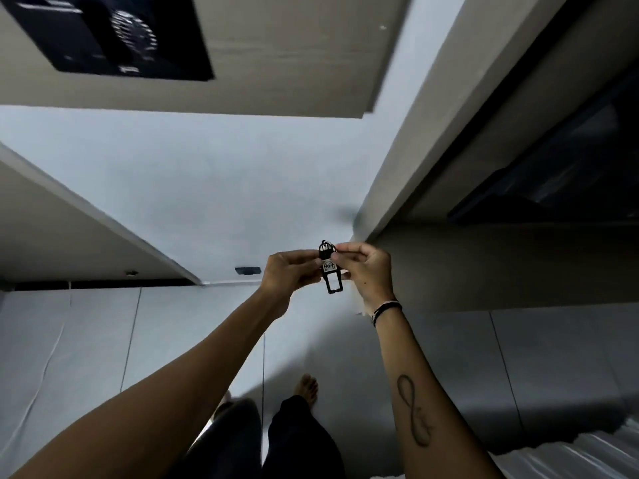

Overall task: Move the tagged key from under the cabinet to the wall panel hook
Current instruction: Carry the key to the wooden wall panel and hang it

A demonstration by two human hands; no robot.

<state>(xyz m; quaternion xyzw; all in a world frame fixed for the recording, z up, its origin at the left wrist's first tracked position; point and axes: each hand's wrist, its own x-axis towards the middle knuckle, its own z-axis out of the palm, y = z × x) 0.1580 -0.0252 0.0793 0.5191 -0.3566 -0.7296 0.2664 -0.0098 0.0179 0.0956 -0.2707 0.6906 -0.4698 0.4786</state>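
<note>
Two hands pinch the tagged key (330,269) at centre: left hand (288,273) at nine o'clock, right hand (366,269) at three. Keeping its loop uppermost should ease hooking; no hook is visible.

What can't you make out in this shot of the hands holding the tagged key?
- Head view: the key blade of the tagged key cannot be made out; the fingers of the left hand and right hand cover parts of it.
- The tag's handwritten number is too small to read surely.
- No wall panel hook can be identified.
- The black panel at top left is blurred and cut off by the frame edge.
</note>
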